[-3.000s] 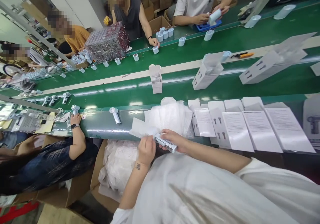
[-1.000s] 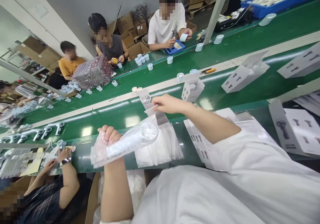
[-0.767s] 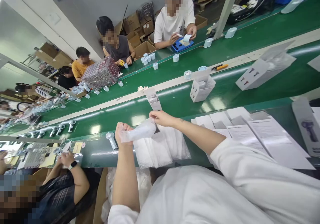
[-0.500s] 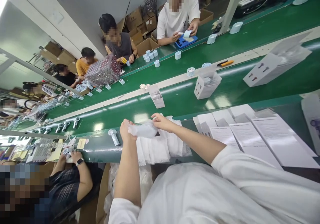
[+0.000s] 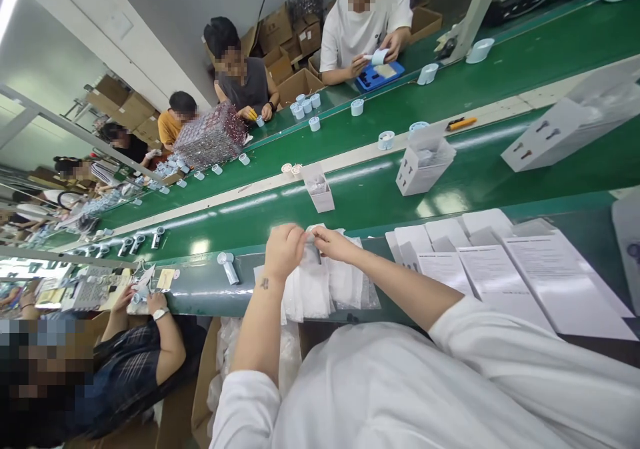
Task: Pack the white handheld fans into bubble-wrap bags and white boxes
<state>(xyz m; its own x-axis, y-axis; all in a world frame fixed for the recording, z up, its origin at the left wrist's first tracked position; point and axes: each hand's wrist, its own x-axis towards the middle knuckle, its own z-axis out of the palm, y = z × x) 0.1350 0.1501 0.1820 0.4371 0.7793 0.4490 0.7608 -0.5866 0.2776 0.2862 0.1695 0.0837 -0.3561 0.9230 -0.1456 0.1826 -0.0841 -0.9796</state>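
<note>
My left hand (image 5: 283, 250) and my right hand (image 5: 334, 243) meet over a pile of clear plastic bags (image 5: 320, 287) on the near ledge of the green line. Both are closed in a pinch on the bagged white item (image 5: 311, 238) between them, most of which they hide. A small handheld fan (image 5: 228, 266) lies on the ledge to the left of my left hand. An open white carton (image 5: 320, 190) stands on the green belt (image 5: 360, 199) just beyond my hands.
Printed leaflets and flat white cartons (image 5: 495, 262) are fanned out on the ledge to my right. More open cartons (image 5: 424, 162) ride the belt. A co-worker's hand (image 5: 155, 302) works at my left; other people sit across the line among small round parts (image 5: 305, 107).
My left hand brought the bagged item down from chest height to the bag pile, and my right hand came back from the belt to meet it. The cartons have drifted along the belt.
</note>
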